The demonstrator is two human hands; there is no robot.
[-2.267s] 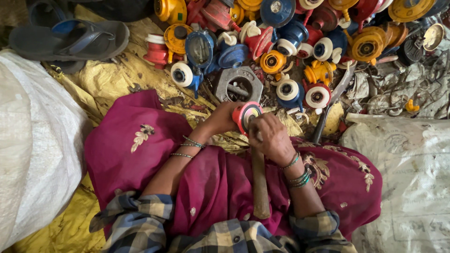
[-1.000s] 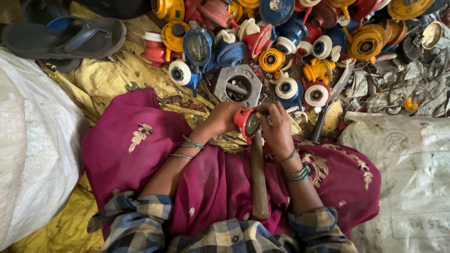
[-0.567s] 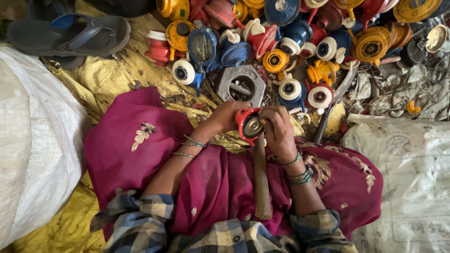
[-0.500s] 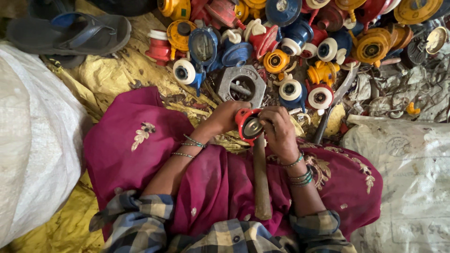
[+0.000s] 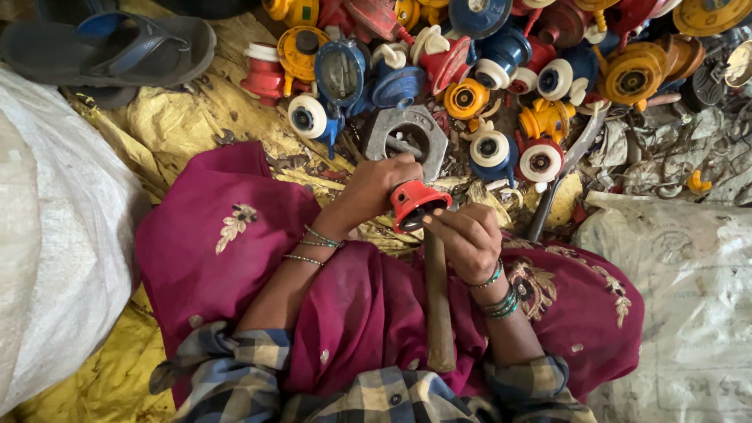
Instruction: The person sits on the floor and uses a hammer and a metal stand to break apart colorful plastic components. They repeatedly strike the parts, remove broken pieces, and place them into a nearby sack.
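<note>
While both hands [image 5: 376,188] [image 5: 470,235] clasp red cap [image 5: 415,202], its underside stays hidden.

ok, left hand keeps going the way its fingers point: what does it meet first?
The left hand, gripping the red part, points up the frame. First in that line looks to be the grey metal ring block, right beyond the knuckles. Depth is unclear; it may already touch it.
</note>
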